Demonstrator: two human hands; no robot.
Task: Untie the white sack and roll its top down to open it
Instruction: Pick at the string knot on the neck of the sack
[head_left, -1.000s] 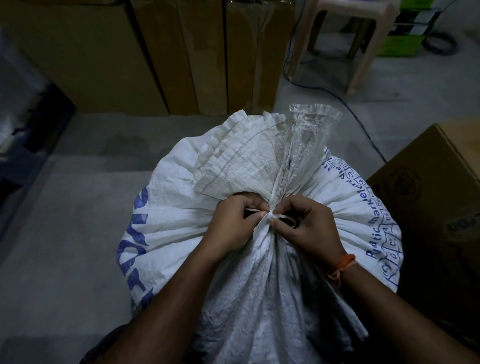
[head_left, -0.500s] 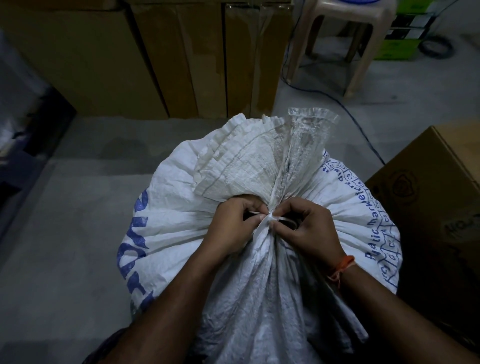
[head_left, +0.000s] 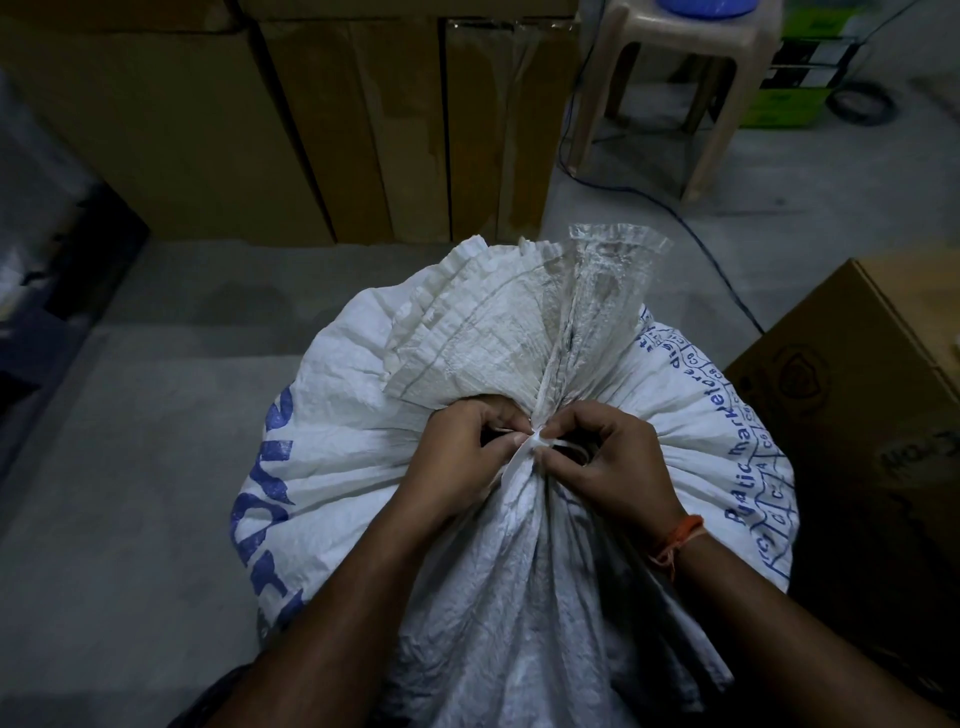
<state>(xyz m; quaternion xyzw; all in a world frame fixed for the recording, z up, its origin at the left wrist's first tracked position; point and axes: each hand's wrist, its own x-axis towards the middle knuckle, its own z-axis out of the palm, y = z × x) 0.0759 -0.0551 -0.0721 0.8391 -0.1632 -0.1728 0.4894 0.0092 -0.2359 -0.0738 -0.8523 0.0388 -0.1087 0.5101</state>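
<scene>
Cardboard boxes (head_left: 291, 130) ring the grey floor where the white sack (head_left: 519, 519) stands; left hand (head_left: 457, 462) and right hand (head_left: 613, 467) each pinch the white tie (head_left: 537, 441) at its neck; best to loosen strands apart gently, not yank the knot tighter

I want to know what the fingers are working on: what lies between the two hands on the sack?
In the head view, the white tie knotted around the sack's gathered neck lies between the left hand and right hand; both pinch it.
</scene>
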